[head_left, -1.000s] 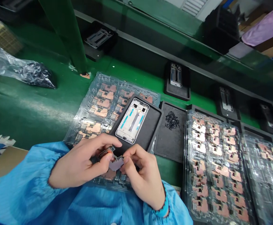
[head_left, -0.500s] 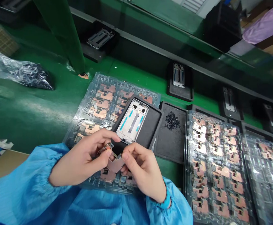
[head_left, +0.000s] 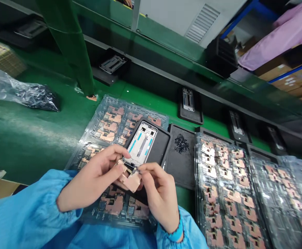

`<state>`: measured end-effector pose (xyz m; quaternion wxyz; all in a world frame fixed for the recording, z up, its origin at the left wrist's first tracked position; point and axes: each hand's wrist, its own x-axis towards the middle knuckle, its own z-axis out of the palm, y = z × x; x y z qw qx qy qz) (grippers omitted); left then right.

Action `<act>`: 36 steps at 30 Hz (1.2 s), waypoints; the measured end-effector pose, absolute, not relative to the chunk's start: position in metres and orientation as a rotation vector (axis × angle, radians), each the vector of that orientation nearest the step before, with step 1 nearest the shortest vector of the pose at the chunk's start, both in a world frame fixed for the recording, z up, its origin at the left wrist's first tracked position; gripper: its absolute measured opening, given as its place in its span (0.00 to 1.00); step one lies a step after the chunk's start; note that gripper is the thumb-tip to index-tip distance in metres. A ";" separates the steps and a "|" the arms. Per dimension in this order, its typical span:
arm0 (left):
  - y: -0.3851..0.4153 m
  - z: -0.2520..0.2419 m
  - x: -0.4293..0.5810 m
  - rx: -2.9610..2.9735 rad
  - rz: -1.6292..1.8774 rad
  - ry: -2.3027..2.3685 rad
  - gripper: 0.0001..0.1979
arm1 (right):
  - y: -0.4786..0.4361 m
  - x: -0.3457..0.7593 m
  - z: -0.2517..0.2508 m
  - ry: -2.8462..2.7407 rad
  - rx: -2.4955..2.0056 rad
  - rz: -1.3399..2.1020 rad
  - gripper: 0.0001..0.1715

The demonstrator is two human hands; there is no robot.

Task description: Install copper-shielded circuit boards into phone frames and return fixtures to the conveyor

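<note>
My left hand [head_left: 94, 183] and my right hand [head_left: 158, 193] pinch a copper-coated phone circuit board [head_left: 130, 180] between them. The board is held just above the lower edge of a white-and-metal phone mid-frame [head_left: 142, 147], which lies in a black rubber holder [head_left: 160, 148]. Part of the board is hidden by my fingers. Below my hands lies a clear plastic blister tray [head_left: 101, 129] with several copper-coated boards, and the holder rests on it. Light blue sleeves [head_left: 28, 214] cover my forearms.
A second blister tray of copper boards [head_left: 226, 193] stands to the right, beside a black mat [head_left: 179, 166] with a pile of small black parts. Several phone frames sit on black holders along the green bench's back rail. A green post and a plastic bag stand at the left.
The board has turned and risen toward the phone frame, with its copper face now showing more. The whole view has shifted, with the bench sitting lower in the picture.
</note>
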<state>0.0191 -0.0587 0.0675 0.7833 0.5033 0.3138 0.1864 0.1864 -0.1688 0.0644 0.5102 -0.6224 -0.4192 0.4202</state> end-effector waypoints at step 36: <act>-0.001 0.018 0.055 2.687 0.750 -0.184 0.24 | -0.087 0.273 0.032 -1.635 -1.634 0.000 0.20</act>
